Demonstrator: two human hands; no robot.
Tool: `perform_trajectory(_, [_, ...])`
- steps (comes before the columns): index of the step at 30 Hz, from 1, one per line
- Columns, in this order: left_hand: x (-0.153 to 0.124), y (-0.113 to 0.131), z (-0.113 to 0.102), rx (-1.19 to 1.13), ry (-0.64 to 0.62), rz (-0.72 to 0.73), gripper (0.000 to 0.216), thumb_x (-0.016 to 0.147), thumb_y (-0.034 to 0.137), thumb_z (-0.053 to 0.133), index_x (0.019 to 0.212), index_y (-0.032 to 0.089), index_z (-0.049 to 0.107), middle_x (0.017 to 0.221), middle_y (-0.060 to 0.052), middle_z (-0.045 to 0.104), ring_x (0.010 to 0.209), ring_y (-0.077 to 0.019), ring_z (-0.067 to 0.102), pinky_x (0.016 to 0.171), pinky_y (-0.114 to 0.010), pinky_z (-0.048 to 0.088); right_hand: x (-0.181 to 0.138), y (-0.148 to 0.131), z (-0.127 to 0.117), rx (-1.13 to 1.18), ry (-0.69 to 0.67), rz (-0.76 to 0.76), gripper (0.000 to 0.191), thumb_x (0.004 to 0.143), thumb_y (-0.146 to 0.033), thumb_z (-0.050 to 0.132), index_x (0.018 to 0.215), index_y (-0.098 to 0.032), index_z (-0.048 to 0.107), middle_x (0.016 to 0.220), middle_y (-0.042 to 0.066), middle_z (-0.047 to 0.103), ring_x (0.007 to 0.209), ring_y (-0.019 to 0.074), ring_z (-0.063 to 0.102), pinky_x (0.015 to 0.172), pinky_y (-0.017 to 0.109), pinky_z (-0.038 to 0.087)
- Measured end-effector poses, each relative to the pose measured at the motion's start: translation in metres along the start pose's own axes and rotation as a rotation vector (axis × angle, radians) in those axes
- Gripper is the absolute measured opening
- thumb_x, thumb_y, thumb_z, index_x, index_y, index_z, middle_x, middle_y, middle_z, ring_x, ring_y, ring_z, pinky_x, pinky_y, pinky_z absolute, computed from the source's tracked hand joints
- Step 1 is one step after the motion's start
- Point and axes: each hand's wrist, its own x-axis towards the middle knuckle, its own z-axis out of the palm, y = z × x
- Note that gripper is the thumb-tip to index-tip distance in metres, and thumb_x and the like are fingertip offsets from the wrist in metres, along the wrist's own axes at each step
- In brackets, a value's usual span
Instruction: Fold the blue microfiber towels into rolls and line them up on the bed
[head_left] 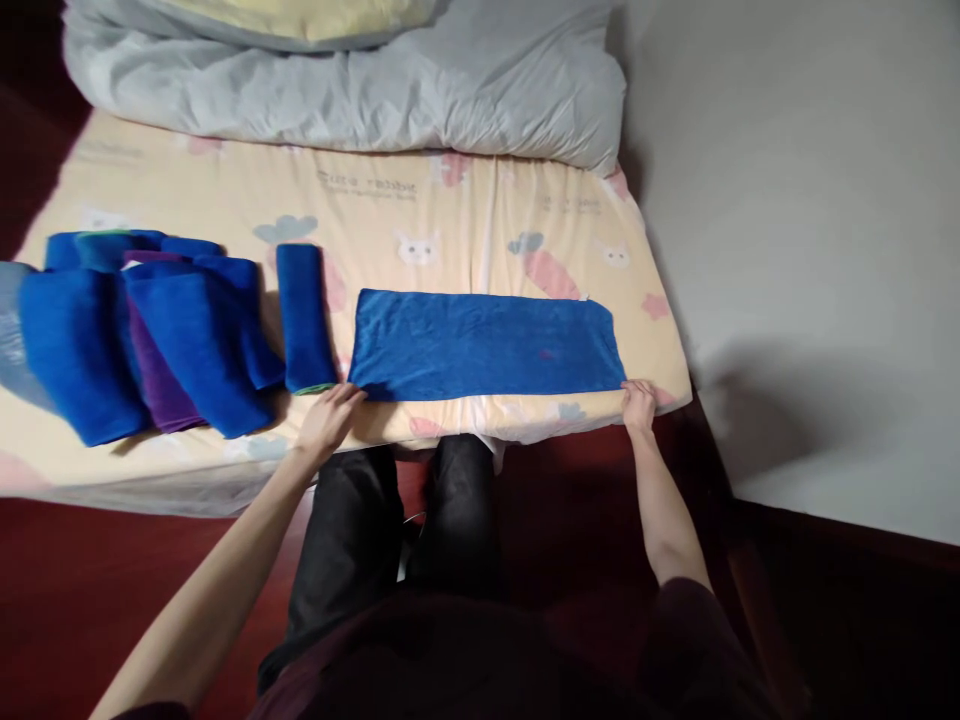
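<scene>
A blue towel [487,345] lies flat on the bed as a long rectangle, its long side running left to right. My left hand [334,412] pinches its near left corner. At the near right corner, my right hand [639,403] grips the edge between thumb and fingers. Just left of the towel lies a narrow folded blue towel [304,318] with a green edge at its near end. Farther left is a heap of folded blue towels [199,335], with a purple towel [156,375] among them.
The bed [450,235] has a cream sheet printed with carrots and cats. A bunched grey quilt [360,95] lies across its far part, with a yellow piece on top. A grey wall [810,250] stands to the right. My legs [345,540] are against the near edge.
</scene>
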Motion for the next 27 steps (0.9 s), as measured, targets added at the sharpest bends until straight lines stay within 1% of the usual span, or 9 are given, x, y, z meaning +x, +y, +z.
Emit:
perform_trajectory(5, [-0.008, -0.016, -0.001, -0.003, 0.088, -0.057, 0.034, 0.092, 0.015, 0.041, 0.105, 0.018, 0.072, 0.106, -0.012, 0.070, 0.100, -0.0272, 0.067, 0.088, -0.038, 0.054, -0.005, 0.005, -0.008, -0.043, -0.045, -0.044, 0.034, 0.083, -0.003, 0.045, 0.089, -0.020, 0.074, 0.093, 0.011, 0.072, 0.102, 0.0273, 0.061, 0.104, 0.041, 0.048])
perform_trajectory(12, [-0.036, -0.006, 0.005, 0.114, -0.119, 0.070, 0.038, 0.090, 0.012, 0.042, 0.114, 0.014, 0.072, 0.113, -0.017, 0.072, 0.108, -0.0309, 0.066, 0.099, -0.043, 0.055, -0.026, -0.011, -0.029, -0.208, -0.261, -0.033, 0.039, 0.088, -0.002, 0.043, 0.103, -0.017, 0.076, 0.108, 0.014, 0.074, 0.114, 0.0274, 0.062, 0.109, 0.040, 0.045])
perform_trajectory(15, [-0.029, 0.005, -0.002, 0.195, -0.227, -0.015, 0.040, 0.090, 0.010, 0.039, 0.108, 0.015, 0.075, 0.111, -0.018, 0.073, 0.107, -0.0321, 0.067, 0.095, -0.045, 0.056, -0.011, -0.031, -0.044, -0.324, -0.429, 0.054, 0.043, 0.087, 0.001, 0.044, 0.111, -0.015, 0.076, 0.116, 0.017, 0.074, 0.116, 0.0287, 0.065, 0.106, 0.040, 0.047])
perform_trajectory(17, [-0.013, 0.017, -0.013, 0.213, -0.241, -0.031, 0.038, 0.095, 0.016, 0.039, 0.103, 0.016, 0.076, 0.108, -0.018, 0.074, 0.108, -0.0343, 0.068, 0.094, -0.047, 0.056, 0.005, -0.052, -0.051, -0.403, -0.567, 0.120, 0.042, 0.087, 0.001, 0.047, 0.114, -0.012, 0.076, 0.115, 0.022, 0.074, 0.112, 0.0317, 0.068, 0.102, 0.043, 0.050])
perform_trajectory(18, [-0.002, 0.025, -0.018, 0.198, -0.203, -0.021, 0.038, 0.098, 0.021, 0.039, 0.105, 0.016, 0.077, 0.112, -0.018, 0.074, 0.111, -0.0354, 0.067, 0.097, -0.048, 0.055, 0.014, -0.067, -0.053, -0.425, -0.610, 0.129, 0.041, 0.089, 0.000, 0.048, 0.117, -0.011, 0.076, 0.115, 0.023, 0.074, 0.112, 0.0331, 0.069, 0.101, 0.045, 0.050])
perform_trajectory(20, [0.025, 0.046, -0.025, 0.107, -0.012, -0.013, 0.041, 0.101, 0.030, 0.041, 0.126, 0.018, 0.072, 0.136, -0.018, 0.068, 0.129, -0.0365, 0.060, 0.108, -0.052, 0.050, 0.030, -0.109, -0.050, -0.393, -0.589, 0.064, 0.041, 0.092, -0.004, 0.049, 0.125, -0.010, 0.073, 0.124, 0.025, 0.072, 0.122, 0.0356, 0.066, 0.105, 0.048, 0.049])
perform_trajectory(22, [0.055, 0.072, -0.022, 0.004, 0.156, -0.011, 0.050, 0.103, 0.033, 0.039, 0.147, 0.017, 0.058, 0.156, -0.017, 0.054, 0.148, -0.0346, 0.046, 0.120, -0.056, 0.040, 0.039, -0.168, -0.037, -0.231, -0.407, -0.119, 0.048, 0.097, -0.007, 0.044, 0.140, -0.008, 0.063, 0.147, 0.025, 0.060, 0.144, 0.0374, 0.050, 0.115, 0.054, 0.043])
perform_trajectory(24, [0.082, 0.098, -0.007, -0.080, 0.209, 0.009, 0.058, 0.104, 0.036, 0.036, 0.156, 0.013, 0.047, 0.168, -0.017, 0.039, 0.158, -0.0328, 0.031, 0.127, -0.057, 0.029, 0.040, -0.237, -0.012, -0.009, -0.263, -0.284, 0.052, 0.104, -0.015, 0.038, 0.153, -0.008, 0.051, 0.166, 0.021, 0.041, 0.158, 0.0350, 0.031, 0.125, 0.057, 0.032])
perform_trajectory(27, [0.106, 0.121, 0.031, -0.160, 0.161, 0.012, 0.064, 0.105, 0.037, 0.030, 0.160, 0.005, 0.040, 0.173, -0.019, 0.026, 0.162, -0.0318, 0.020, 0.131, -0.055, 0.020, 0.027, -0.330, 0.039, 0.258, -0.290, -0.476, 0.055, 0.107, -0.022, 0.036, 0.159, -0.010, 0.044, 0.174, 0.013, 0.026, 0.164, 0.0277, 0.017, 0.133, 0.052, 0.018])
